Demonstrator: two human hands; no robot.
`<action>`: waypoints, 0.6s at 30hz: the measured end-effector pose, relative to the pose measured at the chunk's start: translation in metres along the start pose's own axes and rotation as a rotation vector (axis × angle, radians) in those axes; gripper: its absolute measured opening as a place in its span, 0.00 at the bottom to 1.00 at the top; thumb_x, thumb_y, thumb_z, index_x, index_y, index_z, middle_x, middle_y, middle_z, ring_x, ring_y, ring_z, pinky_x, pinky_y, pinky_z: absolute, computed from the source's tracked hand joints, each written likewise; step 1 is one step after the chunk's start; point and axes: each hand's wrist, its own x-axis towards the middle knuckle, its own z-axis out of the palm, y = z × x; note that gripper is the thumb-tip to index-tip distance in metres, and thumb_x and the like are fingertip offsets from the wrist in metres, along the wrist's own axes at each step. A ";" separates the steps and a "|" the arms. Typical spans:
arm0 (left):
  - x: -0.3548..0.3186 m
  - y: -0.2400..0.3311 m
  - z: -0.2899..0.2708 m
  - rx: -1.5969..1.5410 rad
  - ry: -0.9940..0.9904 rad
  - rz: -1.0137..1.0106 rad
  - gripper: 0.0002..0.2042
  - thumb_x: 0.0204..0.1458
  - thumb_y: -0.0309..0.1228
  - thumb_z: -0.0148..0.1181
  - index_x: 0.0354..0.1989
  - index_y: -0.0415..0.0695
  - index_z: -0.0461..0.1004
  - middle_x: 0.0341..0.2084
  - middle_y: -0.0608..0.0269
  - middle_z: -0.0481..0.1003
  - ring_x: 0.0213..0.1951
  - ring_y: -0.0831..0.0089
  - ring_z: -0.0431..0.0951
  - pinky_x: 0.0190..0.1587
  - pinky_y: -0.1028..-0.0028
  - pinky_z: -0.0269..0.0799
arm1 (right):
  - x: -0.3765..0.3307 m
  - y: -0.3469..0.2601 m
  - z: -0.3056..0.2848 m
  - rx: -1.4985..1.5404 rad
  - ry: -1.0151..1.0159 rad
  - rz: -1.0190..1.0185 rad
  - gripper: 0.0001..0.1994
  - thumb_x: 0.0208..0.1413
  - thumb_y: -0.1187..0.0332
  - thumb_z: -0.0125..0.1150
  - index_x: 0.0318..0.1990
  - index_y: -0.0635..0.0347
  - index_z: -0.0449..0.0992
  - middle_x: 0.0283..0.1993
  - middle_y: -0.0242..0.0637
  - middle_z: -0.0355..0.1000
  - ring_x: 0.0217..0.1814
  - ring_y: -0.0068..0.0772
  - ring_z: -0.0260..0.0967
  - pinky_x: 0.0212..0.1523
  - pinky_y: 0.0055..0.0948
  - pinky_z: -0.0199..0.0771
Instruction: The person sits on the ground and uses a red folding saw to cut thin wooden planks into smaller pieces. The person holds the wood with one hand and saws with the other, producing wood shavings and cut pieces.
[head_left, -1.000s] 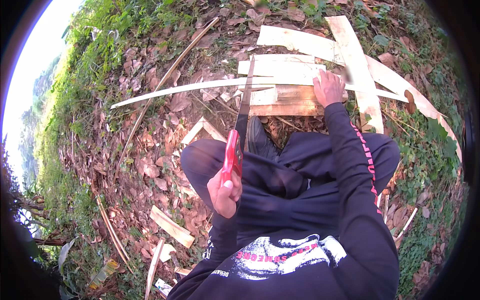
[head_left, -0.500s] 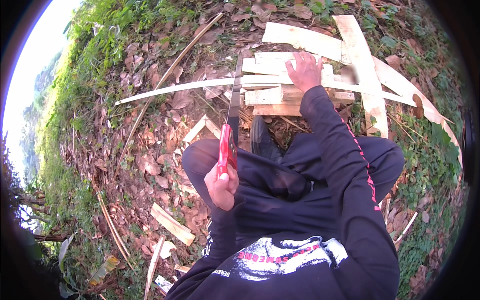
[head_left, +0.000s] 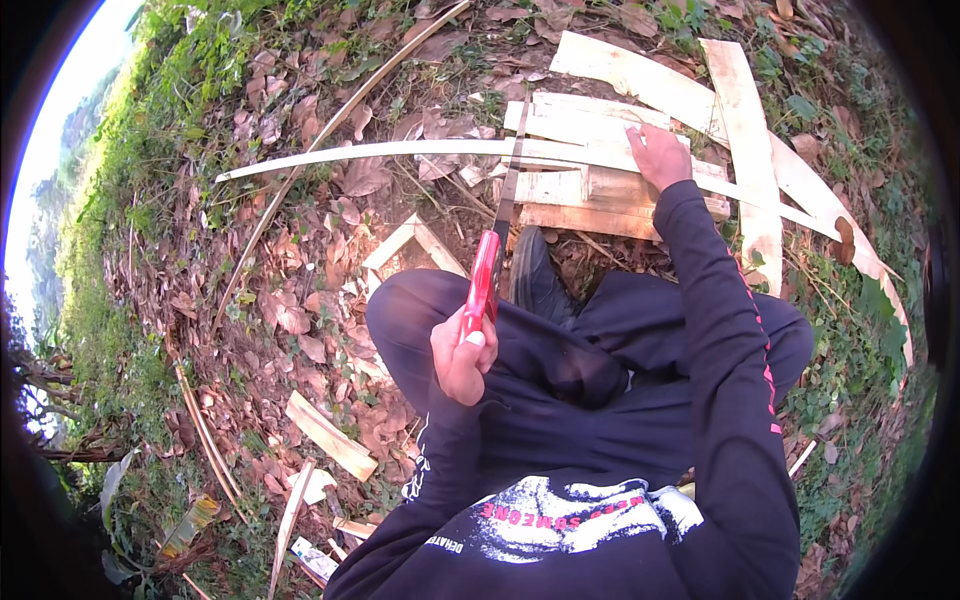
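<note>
My left hand [head_left: 462, 358] is wrapped round the red handle of a handsaw [head_left: 482, 275]. The saw's dark blade points away from me and crosses a long, thin wooden strip [head_left: 400, 148]. Whether its teeth bite into the strip cannot be made out. Beneath the strip, several short boards [head_left: 560, 120] form a low stack. My right hand [head_left: 662, 158] presses on the strip over this stack, right of the blade, with its fingers bent. Part of the strip is hidden under that hand.
My shoe [head_left: 535, 270] is close to the stack, just right of the saw. Wide planks [head_left: 745, 150] lie crossed at the far right. A long thin stick [head_left: 330, 140], an angled wood piece [head_left: 400, 240] and an offcut [head_left: 330, 437] lie among dry leaves on the left.
My right hand has gone from spread fingers to bent ones, shifting rightward along the strip. The saw still lies across the strip in my left hand. The view has shifted slightly.
</note>
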 end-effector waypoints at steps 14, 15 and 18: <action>-0.019 0.009 -0.005 0.199 -0.021 0.012 0.12 0.47 0.34 0.47 0.21 0.36 0.66 0.09 0.71 0.61 0.12 0.84 0.56 0.16 0.79 0.49 | 0.013 -0.070 0.016 -0.074 -0.180 0.100 0.37 0.59 0.35 0.37 0.39 0.61 0.83 0.41 0.53 0.78 0.47 0.53 0.76 0.51 0.46 0.72; -0.018 0.009 -0.004 0.204 -0.015 0.043 0.12 0.47 0.33 0.47 0.21 0.36 0.66 0.09 0.71 0.60 0.11 0.84 0.56 0.16 0.79 0.48 | 0.012 -0.069 0.015 -0.079 -0.176 0.075 0.37 0.59 0.35 0.37 0.38 0.61 0.83 0.40 0.53 0.78 0.46 0.53 0.76 0.51 0.46 0.72; -0.001 0.006 0.002 0.162 -0.006 0.044 0.10 0.46 0.31 0.45 0.21 0.36 0.66 0.09 0.71 0.60 0.11 0.86 0.55 0.16 0.80 0.48 | 0.007 -0.076 0.009 -0.075 -0.194 0.060 0.39 0.59 0.33 0.36 0.36 0.61 0.83 0.38 0.54 0.78 0.44 0.53 0.76 0.49 0.47 0.72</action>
